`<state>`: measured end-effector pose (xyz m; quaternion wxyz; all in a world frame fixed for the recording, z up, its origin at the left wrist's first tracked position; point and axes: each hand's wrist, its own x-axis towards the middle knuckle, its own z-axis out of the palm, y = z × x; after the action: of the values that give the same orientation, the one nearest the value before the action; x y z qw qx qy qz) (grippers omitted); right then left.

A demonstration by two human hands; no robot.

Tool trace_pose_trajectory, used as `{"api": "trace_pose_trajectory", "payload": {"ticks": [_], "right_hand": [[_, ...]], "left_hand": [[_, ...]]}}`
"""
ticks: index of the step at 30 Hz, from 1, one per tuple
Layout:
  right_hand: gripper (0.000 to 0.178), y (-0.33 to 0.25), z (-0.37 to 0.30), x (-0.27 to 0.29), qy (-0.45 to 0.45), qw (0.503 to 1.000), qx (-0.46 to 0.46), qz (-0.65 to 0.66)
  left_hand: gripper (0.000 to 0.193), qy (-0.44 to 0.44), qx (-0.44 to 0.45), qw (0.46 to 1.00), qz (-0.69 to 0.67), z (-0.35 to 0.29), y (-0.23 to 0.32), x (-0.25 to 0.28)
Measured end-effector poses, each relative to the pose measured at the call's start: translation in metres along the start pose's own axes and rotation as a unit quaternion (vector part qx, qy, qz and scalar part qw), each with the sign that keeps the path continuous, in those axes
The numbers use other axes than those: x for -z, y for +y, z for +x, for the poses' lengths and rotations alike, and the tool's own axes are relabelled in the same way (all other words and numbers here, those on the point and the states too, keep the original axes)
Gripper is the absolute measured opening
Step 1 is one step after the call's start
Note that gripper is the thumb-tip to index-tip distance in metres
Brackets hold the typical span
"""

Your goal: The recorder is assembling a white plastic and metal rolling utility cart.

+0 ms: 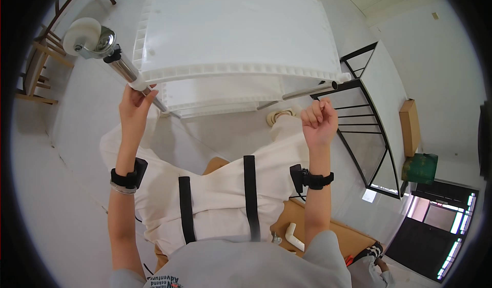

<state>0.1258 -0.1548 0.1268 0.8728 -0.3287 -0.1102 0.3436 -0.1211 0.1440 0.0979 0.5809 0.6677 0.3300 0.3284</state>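
In front of me stands a rack of white plastic shelves (236,26) joined by metal poles. My left hand (135,106) is closed around the left pole (124,68), just below the near left corner of the upper shelf. A caster with a white wheel (84,35) sits at that pole's end, above a black collar (110,54). My right hand (320,121) is curled shut, palm up, below the open end of the right pole (318,89), apart from it. Whatever its fingers may hold is hidden. A second white shelf (215,95) lies lower down.
A black metal frame with a white top (382,103) stands to the right, with a cardboard box (410,129) and a green container (420,168) beyond it. Wooden chairs (41,67) are at the far left. Behind me lie cardboard (328,226), a white bent tube (293,236) and another person's sleeve (361,272).
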Motion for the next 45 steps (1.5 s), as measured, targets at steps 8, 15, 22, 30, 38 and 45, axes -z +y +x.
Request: {"api": "trace_pose_trajectory", "payload": {"ticks": [8,15,22,30,38,45], "right_hand": [[0.022,-0.004,0.001,-0.007,-0.027,0.999,0.013,-0.016],[0.023,-0.003,0.001,-0.008,-0.018,0.999,0.013,-0.037],[0.024,0.000,0.005,-0.013,-0.014,0.999,0.017,-0.046],[0.029,0.008,-0.007,-0.040,-0.004,0.912,0.094,-0.399],[0.028,0.001,-0.008,-0.122,-0.236,0.786,0.078,-0.566],[0.036,0.078,-0.003,-0.198,-0.236,0.820,0.034,-0.519]], "left_hand": [[0.032,0.000,0.001,1.000,-0.002,-0.004,0.002,0.000],[0.032,-0.026,0.004,1.000,-0.016,-0.013,0.009,-0.012],[0.026,-0.058,0.004,0.998,0.023,-0.030,0.015,-0.032],[0.030,-0.106,-0.037,0.980,0.163,-0.056,0.033,-0.050],[0.061,-0.048,-0.239,0.964,0.110,-0.062,0.041,-0.044],[0.063,-0.014,-0.300,0.947,0.116,-0.052,0.058,-0.042]]}}
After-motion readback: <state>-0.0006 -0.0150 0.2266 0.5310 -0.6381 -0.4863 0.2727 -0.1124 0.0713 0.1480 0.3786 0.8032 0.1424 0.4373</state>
